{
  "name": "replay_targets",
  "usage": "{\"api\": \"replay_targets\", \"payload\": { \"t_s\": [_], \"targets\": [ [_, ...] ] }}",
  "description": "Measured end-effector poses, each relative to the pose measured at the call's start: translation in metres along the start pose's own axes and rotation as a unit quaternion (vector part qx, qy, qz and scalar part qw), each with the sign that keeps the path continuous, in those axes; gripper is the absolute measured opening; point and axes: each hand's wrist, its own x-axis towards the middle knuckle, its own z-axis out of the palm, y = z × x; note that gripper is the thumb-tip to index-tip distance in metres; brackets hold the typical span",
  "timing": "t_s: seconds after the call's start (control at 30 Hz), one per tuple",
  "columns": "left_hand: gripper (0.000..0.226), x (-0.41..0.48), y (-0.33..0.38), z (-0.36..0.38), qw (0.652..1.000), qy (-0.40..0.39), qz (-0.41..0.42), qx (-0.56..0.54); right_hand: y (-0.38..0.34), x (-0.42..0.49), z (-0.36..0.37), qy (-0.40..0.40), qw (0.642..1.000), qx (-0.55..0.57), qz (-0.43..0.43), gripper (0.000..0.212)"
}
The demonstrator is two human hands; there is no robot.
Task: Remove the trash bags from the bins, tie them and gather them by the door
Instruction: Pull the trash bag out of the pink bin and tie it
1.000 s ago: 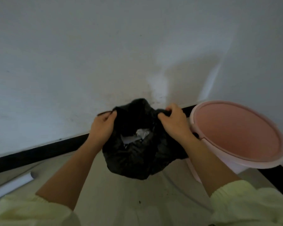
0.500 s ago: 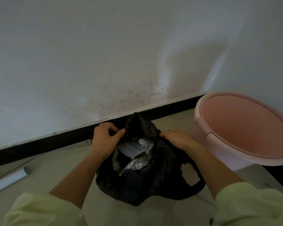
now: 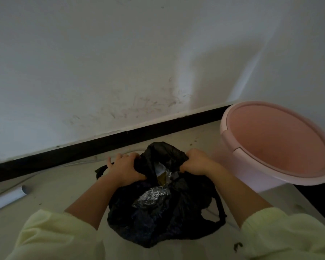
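- Right of the right grip point(image 3: 197, 163), the bin point(image 3: 233, 152) stands near and blocks that side.
- Beyond both grips, a strip of bare floor point(image 3: 201, 137), then the wall point(image 3: 120, 72) closes it.
- Left of the left grip point(image 3: 126, 170), open floor as far as the pipe point(image 3: 6, 198).
- Between the grips, the bag point(image 3: 158, 222) fills the gap.

One black bag point(image 3: 167, 220), one pink bin point(image 3: 233, 166), one white pipe point(image 3: 6, 198).
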Motion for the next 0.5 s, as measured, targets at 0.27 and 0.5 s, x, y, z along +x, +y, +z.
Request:
{"api": "replay_targets", "payload": {
  "t_s": [0.27,0.5],
  "targets": [
    [0.017,-0.004,0.005,-0.027,0.945,0.186,-0.085,-0.253,-0.018,-0.02,-0.009,0.244,0.939,-0.241,-0.039,0.019],
    [0.028,0.005,0.004,-0.064,0.817,0.291,-0.113,-0.485,-0.017,-0.008,-0.045,0.171,0.935,0.312,0.015,0.032]
  ]
}}
